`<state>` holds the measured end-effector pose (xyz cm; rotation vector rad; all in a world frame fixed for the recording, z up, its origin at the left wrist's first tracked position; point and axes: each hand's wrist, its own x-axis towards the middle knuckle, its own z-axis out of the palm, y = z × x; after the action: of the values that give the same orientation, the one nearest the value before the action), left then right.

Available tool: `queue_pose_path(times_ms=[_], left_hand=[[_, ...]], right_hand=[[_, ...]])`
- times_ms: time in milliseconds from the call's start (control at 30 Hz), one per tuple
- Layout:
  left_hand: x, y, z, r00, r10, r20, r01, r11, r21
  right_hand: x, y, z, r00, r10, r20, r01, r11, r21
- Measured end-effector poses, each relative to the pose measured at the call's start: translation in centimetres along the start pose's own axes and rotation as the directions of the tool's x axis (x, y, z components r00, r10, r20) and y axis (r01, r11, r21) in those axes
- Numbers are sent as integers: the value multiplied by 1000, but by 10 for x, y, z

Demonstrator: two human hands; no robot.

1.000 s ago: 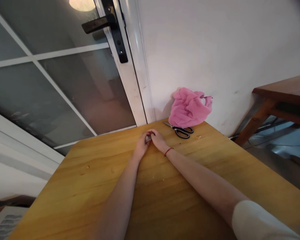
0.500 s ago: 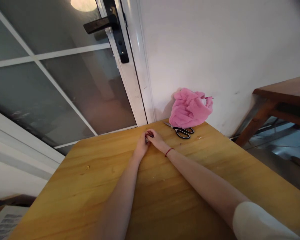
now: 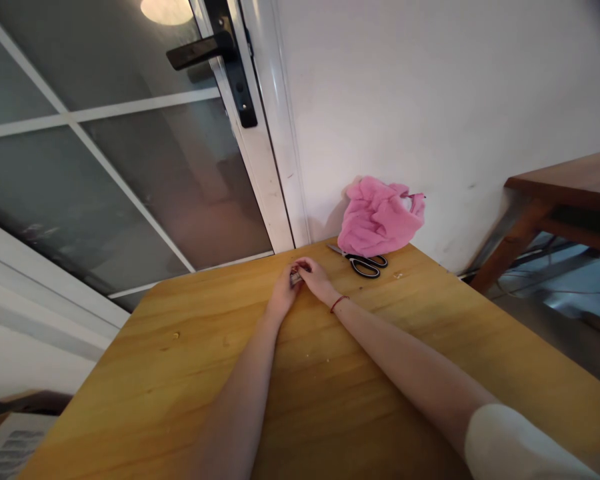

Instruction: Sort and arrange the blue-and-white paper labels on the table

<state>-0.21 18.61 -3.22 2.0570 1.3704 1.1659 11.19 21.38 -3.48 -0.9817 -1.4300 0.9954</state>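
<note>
My left hand [image 3: 284, 289] and my right hand [image 3: 314, 277] meet near the far edge of the wooden table [image 3: 220, 373]. Between them is a small object [image 3: 295, 275] with pale and dark parts, mostly covered by my fingers and too small to name. My left hand is closed around it. The fingers of my right hand are curled and pressed against it from the right. A red string bracelet [image 3: 338, 303] circles my right wrist. Scissors with black handles [image 3: 365, 265] lie right of my hands, their blades pointing to the upper left.
A crumpled pink plush cloth [image 3: 380, 217] sits at the table's far right corner against the white wall [image 3: 405, 87]. A glazed door [image 3: 180, 180] with a black handle [image 3: 200, 52] borders the far left edge. Another wooden table [image 3: 570, 177] stands to the right. Tiny crumbs dot the tabletop.
The fingers of my right hand have shifted slightly to the right, so a little more of the small object shows. Everything else stays in place.
</note>
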Motion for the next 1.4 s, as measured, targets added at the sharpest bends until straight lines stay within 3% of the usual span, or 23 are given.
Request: queue_pose_path(times_ms=[400,633,933,1400], left_hand=[[-2,1,-1,1000,-8,6,8,999,-42],[0,-3,1,1000,29,6,-29,997,-74],[0,-8,1,998,61,-11,-61,991,-121],[-1,-3,0,1000,25,-5,-26,973,-228]], right_hand=[[-1,1,-3,999,44,-30,-44,999,-14],[0,3,0,997,41,65,-38,998,-40],[-6,-1,6,983,90,160,-97,995,31],[-1,4,10,989,87,124,-108,979,174]])
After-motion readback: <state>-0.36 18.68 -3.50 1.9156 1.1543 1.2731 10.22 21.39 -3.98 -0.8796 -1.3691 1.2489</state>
